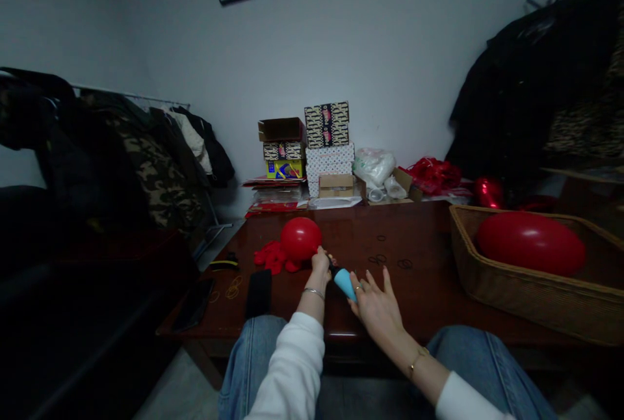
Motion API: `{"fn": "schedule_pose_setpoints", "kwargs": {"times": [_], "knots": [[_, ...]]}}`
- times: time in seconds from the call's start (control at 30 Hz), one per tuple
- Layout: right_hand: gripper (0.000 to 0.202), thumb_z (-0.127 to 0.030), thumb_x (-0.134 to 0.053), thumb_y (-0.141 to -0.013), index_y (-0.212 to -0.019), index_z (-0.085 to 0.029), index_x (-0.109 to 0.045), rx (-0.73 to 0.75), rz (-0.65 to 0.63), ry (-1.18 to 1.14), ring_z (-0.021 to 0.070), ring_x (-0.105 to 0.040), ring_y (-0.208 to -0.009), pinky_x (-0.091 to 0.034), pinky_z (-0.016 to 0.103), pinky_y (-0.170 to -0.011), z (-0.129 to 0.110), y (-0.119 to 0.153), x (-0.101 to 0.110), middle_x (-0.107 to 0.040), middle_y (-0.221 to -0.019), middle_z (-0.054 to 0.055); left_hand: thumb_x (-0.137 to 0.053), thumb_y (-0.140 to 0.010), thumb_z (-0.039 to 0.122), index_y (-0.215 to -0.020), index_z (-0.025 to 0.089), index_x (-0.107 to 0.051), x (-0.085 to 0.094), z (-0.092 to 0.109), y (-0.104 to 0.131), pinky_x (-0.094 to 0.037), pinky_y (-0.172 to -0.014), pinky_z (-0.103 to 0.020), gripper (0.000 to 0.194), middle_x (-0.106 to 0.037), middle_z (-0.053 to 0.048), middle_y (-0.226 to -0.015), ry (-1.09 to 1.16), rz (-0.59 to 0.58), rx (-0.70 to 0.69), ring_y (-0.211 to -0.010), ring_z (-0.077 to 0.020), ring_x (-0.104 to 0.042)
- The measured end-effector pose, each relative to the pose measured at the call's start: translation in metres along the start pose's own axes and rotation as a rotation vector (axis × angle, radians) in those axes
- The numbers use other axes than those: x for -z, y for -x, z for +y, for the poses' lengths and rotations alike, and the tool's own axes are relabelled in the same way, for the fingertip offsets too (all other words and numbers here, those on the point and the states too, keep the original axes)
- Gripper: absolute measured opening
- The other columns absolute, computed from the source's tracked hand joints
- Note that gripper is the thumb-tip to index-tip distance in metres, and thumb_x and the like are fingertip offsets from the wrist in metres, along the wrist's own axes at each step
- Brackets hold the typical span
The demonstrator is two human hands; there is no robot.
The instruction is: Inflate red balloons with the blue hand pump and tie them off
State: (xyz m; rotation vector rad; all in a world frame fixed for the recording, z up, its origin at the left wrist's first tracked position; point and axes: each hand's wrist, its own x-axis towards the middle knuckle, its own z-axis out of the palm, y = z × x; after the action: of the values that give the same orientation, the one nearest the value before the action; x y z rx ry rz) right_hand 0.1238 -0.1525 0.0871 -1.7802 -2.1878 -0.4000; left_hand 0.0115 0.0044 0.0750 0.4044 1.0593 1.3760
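Note:
A round, inflated red balloon (301, 238) is over the table, and my left hand (321, 262) is closed on its neck at the black tip of a hand pump. The pump has a light blue body (345, 283) that points down to the right. My right hand (376, 303) lies against the rear end of the blue body, with several fingers stretched out. Left of the inflated balloon is a pile of flat red balloons (271, 256).
A wicker basket (526, 301) at the right holds a large red balloon (531, 242). Dark rings (404, 264), yellow bands (234, 287), a black phone (194, 304) and a dark block (259, 293) lie on the table (429, 231). Boxes (329, 163) stand at the back.

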Motion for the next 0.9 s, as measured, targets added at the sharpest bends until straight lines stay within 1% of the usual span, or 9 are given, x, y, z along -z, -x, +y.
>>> {"fn": "schedule_pose_setpoints", "kwargs": {"times": [0.1,0.2,0.3,0.4,0.5,0.63,0.7,0.8,0.9], "knots": [[0.047,-0.033,-0.045,-0.088,-0.132,-0.015,-0.047,0.012,0.013,-0.01,0.0282,-0.048,-0.122,0.003,0.054,-0.11,0.006,0.009,0.005,-0.063,-0.117,0.015,-0.036,-0.093,0.033,-0.069,0.02,-0.037,0.001,0.007,-0.002,-0.029,-0.037,-0.018,0.028,-0.035,0.006,-0.047,0.006,-0.001,-0.013,-0.034,-0.0073,-0.036],[0.047,-0.033,-0.046,-0.088,-0.131,-0.015,-0.048,0.031,0.043,-0.021,0.0276,-0.048,-0.122,0.001,0.054,-0.111,0.014,0.019,0.01,-0.063,-0.117,0.014,-0.034,-0.094,0.031,-0.07,0.02,-0.037,0.002,0.022,-0.005,-0.029,-0.037,-0.018,0.027,-0.036,0.006,-0.047,0.002,0.001,-0.033,-0.033,-0.0073,-0.035],[0.046,-0.035,-0.046,-0.088,-0.13,-0.017,-0.049,0.054,0.086,-0.031,0.0269,-0.048,-0.122,0.001,0.054,-0.111,0.021,0.028,0.014,-0.063,-0.118,0.012,-0.034,-0.094,0.031,-0.07,0.02,-0.037,0.004,0.035,-0.008,-0.029,-0.037,-0.018,0.026,-0.036,0.006,-0.047,0.009,-0.001,-0.054,-0.033,-0.0069,-0.035],[0.045,-0.034,-0.045,-0.088,-0.13,-0.018,-0.049,0.055,0.096,-0.036,0.0263,-0.048,-0.122,0.001,0.053,-0.112,0.024,0.034,0.016,-0.063,-0.118,0.011,-0.036,-0.093,0.033,-0.071,0.02,-0.037,0.005,0.041,-0.01,-0.029,-0.037,-0.017,0.026,-0.036,0.006,-0.048,0.02,-0.001,-0.061,-0.033,-0.0067,-0.035],[0.045,-0.035,-0.046,-0.088,-0.129,-0.017,-0.051,0.049,0.085,-0.021,0.0267,-0.048,-0.122,0.002,0.054,-0.112,0.026,0.036,0.015,-0.064,-0.118,0.012,-0.04,-0.092,0.037,-0.071,0.02,-0.037,0.006,0.039,-0.009,-0.029,-0.037,-0.017,0.027,-0.036,0.007,-0.049,0.032,0.005,-0.058,-0.033,-0.0061,-0.035],[0.044,-0.036,-0.045,-0.088,-0.128,-0.018,-0.051,0.037,0.077,0.008,0.027,-0.048,-0.122,0.001,0.055,-0.111,0.024,0.029,0.014,-0.064,-0.117,0.012,-0.045,-0.089,0.041,-0.071,0.02,-0.037,0.002,0.032,-0.006,-0.03,-0.036,-0.017,0.029,-0.036,0.007,-0.049,0.048,0.007,-0.05,-0.033,-0.0056,-0.034],[0.045,-0.035,-0.045,-0.088,-0.129,-0.017,-0.05,0.025,0.062,0.018,0.0272,-0.048,-0.122,0.001,0.055,-0.111,0.022,0.022,0.013,-0.064,-0.117,0.012,-0.044,-0.089,0.04,-0.07,0.02,-0.037,-0.003,0.028,-0.003,-0.029,-0.036,-0.017,0.029,-0.036,0.006,-0.049,0.048,0.002,-0.038,-0.033,-0.0057,-0.034],[0.045,-0.034,-0.045,-0.088,-0.13,-0.016,-0.049,0.006,0.035,0.035,0.0283,-0.048,-0.122,0.002,0.055,-0.11,0.016,0.009,0.011,-0.064,-0.116,0.014,-0.037,-0.093,0.035,-0.069,0.02,-0.037,-0.011,0.018,0.001,-0.028,-0.036,-0.017,0.028,-0.037,0.006,-0.047,0.018,-0.012,-0.014,-0.033,-0.0064,-0.035],[0.047,-0.033,-0.045,-0.088,-0.131,-0.014,-0.048,-0.007,0.023,0.039,0.0295,-0.047,-0.123,0.004,0.055,-0.109,0.01,-0.004,0.01,-0.065,-0.114,0.015,-0.037,-0.093,0.035,-0.068,0.02,-0.037,-0.018,0.009,0.003,-0.028,-0.036,-0.018,0.028,-0.036,0.006,-0.047,-0.001,-0.039,-0.019,-0.033,-0.0069,-0.035]]}}
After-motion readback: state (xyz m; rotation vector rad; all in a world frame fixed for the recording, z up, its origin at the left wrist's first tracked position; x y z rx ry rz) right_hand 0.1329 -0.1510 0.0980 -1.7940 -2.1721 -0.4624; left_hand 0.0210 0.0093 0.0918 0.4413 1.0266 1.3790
